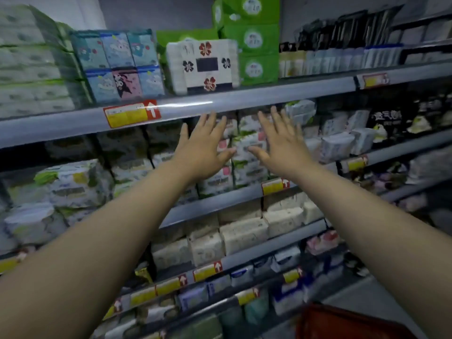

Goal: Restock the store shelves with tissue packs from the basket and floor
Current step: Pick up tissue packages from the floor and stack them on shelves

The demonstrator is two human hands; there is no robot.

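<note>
Both my arms reach forward to the second shelf from the top. My left hand (204,144) is spread flat with straight fingers in front of white and green tissue packs (247,148) stacked there. My right hand (281,140) is spread the same way just to the right, over the same stack. Neither hand holds anything. I cannot tell whether the palms touch the packs. A red basket (342,324) shows at the bottom right edge; its contents are out of view.
The top shelf (244,99) carries blue cartoon packs (117,62), a white pack with red flowers (203,66) and green packs (252,37). Lower shelves hold beige packs (242,233) and more tissue packs. Grey floor (367,292) lies at the lower right.
</note>
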